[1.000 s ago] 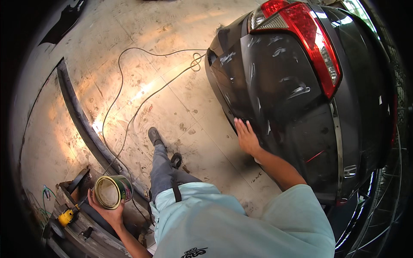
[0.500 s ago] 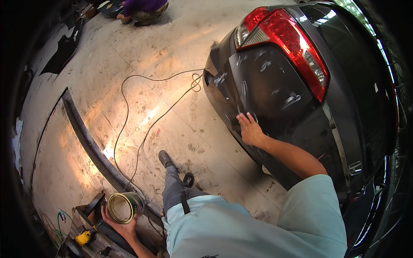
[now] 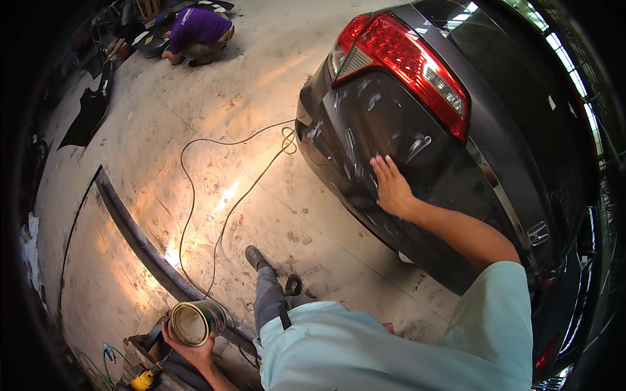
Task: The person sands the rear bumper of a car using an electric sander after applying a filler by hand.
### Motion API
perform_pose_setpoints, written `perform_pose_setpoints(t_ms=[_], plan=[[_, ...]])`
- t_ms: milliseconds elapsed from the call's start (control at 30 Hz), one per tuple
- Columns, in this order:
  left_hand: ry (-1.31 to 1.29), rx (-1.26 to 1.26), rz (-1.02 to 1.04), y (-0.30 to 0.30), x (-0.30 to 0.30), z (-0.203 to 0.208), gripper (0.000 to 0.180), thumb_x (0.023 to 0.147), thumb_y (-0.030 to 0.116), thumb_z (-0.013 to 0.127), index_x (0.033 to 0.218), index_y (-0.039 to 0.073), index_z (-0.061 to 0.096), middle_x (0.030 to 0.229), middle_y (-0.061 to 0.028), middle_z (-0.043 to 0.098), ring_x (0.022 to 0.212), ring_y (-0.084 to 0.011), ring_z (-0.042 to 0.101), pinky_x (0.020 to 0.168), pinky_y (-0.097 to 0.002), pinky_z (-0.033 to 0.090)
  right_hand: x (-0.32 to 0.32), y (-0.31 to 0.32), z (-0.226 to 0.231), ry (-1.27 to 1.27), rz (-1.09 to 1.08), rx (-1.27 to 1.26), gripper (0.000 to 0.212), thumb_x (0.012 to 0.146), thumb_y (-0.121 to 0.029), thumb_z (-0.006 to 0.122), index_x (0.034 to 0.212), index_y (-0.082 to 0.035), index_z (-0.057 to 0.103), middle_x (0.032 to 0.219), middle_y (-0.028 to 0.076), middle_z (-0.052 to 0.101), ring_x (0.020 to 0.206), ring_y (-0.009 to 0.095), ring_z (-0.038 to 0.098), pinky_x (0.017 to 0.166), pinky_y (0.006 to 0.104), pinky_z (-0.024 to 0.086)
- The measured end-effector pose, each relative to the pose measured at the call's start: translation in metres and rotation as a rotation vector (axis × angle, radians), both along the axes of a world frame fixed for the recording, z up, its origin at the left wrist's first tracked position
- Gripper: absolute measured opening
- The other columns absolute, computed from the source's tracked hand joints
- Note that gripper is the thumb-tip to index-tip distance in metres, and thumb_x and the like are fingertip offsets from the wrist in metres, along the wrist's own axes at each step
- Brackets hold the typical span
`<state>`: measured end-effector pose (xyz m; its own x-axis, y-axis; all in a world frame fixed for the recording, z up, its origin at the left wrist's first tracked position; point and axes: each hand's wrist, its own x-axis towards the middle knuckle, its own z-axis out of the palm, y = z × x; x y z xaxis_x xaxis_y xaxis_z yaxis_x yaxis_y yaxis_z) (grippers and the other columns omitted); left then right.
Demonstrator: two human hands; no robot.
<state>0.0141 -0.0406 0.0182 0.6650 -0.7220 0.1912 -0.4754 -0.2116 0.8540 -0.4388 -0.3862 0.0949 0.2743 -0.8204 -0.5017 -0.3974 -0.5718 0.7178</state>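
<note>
At the lower left my left hand (image 3: 193, 352) is wrapped round a round metal tin (image 3: 215, 317), whose open top shows a pale beige inside. My right hand (image 3: 394, 190) lies with its fingers straight on the dark grey rear panel of a car (image 3: 365, 140). Nothing shows in that hand, though its palm is hidden. Whitish smears (image 3: 418, 144) mark the panel just beyond my fingers. The red and clear tail light (image 3: 417, 65) sits above them.
A cable (image 3: 193, 202) loops over the stained floor (image 3: 261, 98) to the bumper. A long curved dark strip (image 3: 134, 228) lies left. Below it stands a cart (image 3: 171, 379) with a yellow tool (image 3: 142, 380). A person in purple (image 3: 199, 29) crouches far off beside dark parts.
My right hand has slid up and inward along the panel, nearer the white smears. My view has shifted, and the tin sits slightly farther right in it, still held.
</note>
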Motion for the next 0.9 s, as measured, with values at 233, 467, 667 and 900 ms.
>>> perform_pose_setpoints(t_ms=[233,467,667,900], plan=[[0.020,-0.045,0.005,0.003,-0.008,0.007,0.106,0.052,0.022,0.080,0.138,0.004,0.022,0.127,-0.0184,0.042,0.119,-0.0312,0.044,0.101,-0.0432,0.037,-0.038,0.030,-0.010,-0.251,0.076,-0.173,0.071,0.087,-0.045,0.046,0.137,0.005,0.034,0.151,0.018,0.015,0.141,0.030,0.007,0.113,0.0484,0.001],[0.006,-0.026,0.004,0.009,-0.019,0.007,0.109,0.050,0.025,0.081,0.139,0.004,0.021,0.129,-0.0182,0.039,0.121,-0.0313,0.042,0.103,-0.0433,0.034,-0.027,0.001,0.085,-0.721,0.062,-0.618,0.071,0.086,-0.040,0.050,0.137,0.005,0.031,0.149,0.018,0.021,0.140,0.028,0.015,0.112,0.0459,0.012],[0.040,-0.131,0.036,0.025,-0.012,0.017,0.114,0.051,0.031,0.086,0.139,0.006,0.020,0.130,-0.0174,0.038,0.118,-0.0292,0.045,0.100,-0.0410,0.039,-0.026,-0.002,0.086,-0.711,0.264,-0.008,0.080,0.080,-0.042,0.058,0.137,0.007,0.030,0.147,0.019,0.025,0.138,0.031,0.021,0.111,0.0446,0.019],[-0.096,-0.021,0.255,0.046,-0.008,0.033,0.109,0.042,0.028,0.087,0.132,0.002,0.031,0.125,-0.0159,0.043,0.116,-0.0305,0.044,0.100,-0.0406,0.036,-0.016,0.022,-0.005,-0.464,-0.277,0.296,0.069,0.083,-0.043,0.057,0.133,0.001,0.042,0.148,0.017,0.025,0.136,0.032,0.026,0.111,0.0468,0.020]])
